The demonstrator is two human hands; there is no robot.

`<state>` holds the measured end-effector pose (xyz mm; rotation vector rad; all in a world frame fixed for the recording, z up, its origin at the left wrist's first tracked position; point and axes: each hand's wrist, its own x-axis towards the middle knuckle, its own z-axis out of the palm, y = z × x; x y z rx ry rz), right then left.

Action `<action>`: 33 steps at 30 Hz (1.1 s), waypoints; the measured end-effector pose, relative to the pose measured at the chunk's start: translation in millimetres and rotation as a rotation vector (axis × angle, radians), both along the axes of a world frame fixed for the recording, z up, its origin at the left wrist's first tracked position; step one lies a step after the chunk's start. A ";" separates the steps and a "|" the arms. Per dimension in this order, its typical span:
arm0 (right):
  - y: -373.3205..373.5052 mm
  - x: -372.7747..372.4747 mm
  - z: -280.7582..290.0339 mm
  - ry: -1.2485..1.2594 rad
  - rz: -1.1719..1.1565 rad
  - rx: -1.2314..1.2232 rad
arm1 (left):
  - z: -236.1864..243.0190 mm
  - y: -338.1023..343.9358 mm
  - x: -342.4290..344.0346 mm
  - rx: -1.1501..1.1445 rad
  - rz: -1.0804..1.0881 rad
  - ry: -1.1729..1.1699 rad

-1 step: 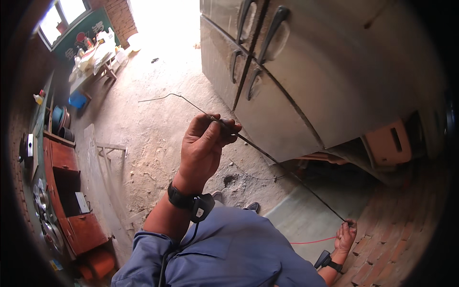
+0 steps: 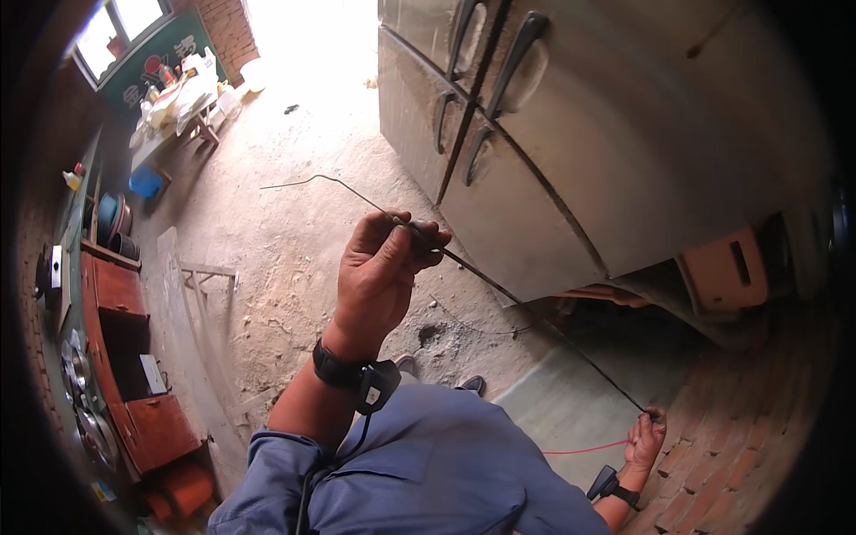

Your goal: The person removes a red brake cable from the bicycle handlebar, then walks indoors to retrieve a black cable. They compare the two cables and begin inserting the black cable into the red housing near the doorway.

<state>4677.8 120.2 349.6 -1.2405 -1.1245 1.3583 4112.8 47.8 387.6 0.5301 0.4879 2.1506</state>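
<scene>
A long, thin dark cable (image 2: 553,329) runs taut and slanting between my two hands. My left hand (image 2: 374,267) is raised in front of me at its upper end, thumb and fingers pinched round it. Past those fingers a thin, kinked wire (image 2: 332,180) sticks out to the left, its tip free. Low on the right, my right hand (image 2: 645,441) closes its fingers on the other end of the cable. Just left of that hand a thin red wire (image 2: 584,449) shows, its ends hidden. Both wrists wear black straps with small devices.
A large metal cabinet (image 2: 522,241) with dark handles stands ahead on the right, a pink plastic piece (image 2: 727,272) beneath it. On the left are a red-brown cupboard (image 2: 165,426), a wooden frame (image 2: 183,303) and a cluttered table (image 2: 147,153). A brick wall (image 2: 713,455) borders the right.
</scene>
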 end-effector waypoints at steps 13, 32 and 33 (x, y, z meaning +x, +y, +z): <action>33.4 -94.3 51.7 0.458 0.233 0.075 | -110.2 -69.7 -96.9 -0.245 0.106 -0.030; 62.2 -230.4 84.7 0.530 0.332 0.244 | -241.4 -106.9 -126.4 -0.547 0.059 -0.337; 66.0 -232.7 84.4 0.573 0.310 0.230 | -244.1 -103.3 -116.4 -0.537 0.029 -0.326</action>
